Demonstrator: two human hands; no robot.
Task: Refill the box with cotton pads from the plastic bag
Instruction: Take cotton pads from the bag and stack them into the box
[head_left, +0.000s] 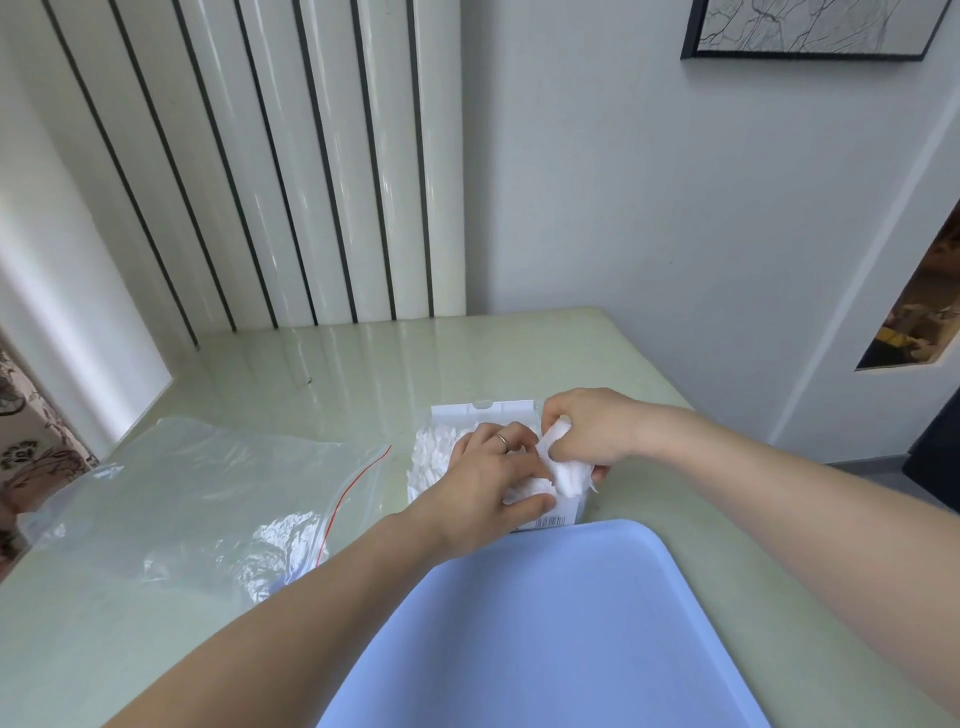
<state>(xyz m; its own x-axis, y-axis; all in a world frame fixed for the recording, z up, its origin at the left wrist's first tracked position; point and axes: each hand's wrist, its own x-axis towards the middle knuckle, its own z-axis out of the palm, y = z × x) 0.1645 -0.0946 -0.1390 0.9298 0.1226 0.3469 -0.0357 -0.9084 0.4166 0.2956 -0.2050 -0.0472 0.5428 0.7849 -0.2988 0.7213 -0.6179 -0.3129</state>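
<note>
Packing step: my right hand (582, 431) grips a wad of white cotton pads (569, 467); my left hand (493, 478), fingers loosely bent, presses pads into the white plastic box (485, 408) by the table's far edge. Next: tuck wad in.

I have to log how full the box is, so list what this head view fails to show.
- Box: both hands cover most of it, so its fill level cannot be judged.
- Left hand: its fingers lie over the cotton pads; any grip is hidden.
- Right hand holds a wad of pads; the count is unreadable.
- Plastic bag: glare hides whether pads remain.
- Barcode label: too small.
- Blue tray: cut off by the bottom edge.
</note>
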